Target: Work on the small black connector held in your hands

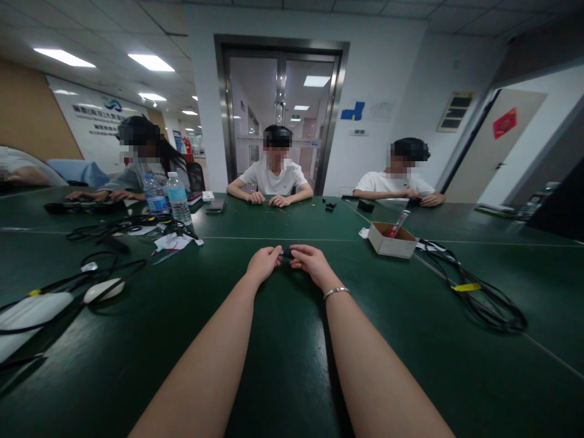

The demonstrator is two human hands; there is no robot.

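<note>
A small dark piece is held over the table, between the left hand and the right hand. Its left end is pinched by the left hand, its right end by the right. As far as can be seen, its long axis is laid from side to side; which end is its front cannot be told. To the right, a box is seen, well apart.

Small dark object pinched between left hand and right hand, over green table. Right of grip: open box; farther right, coiled black cable. Left, beyond grip: two bottles.
</note>
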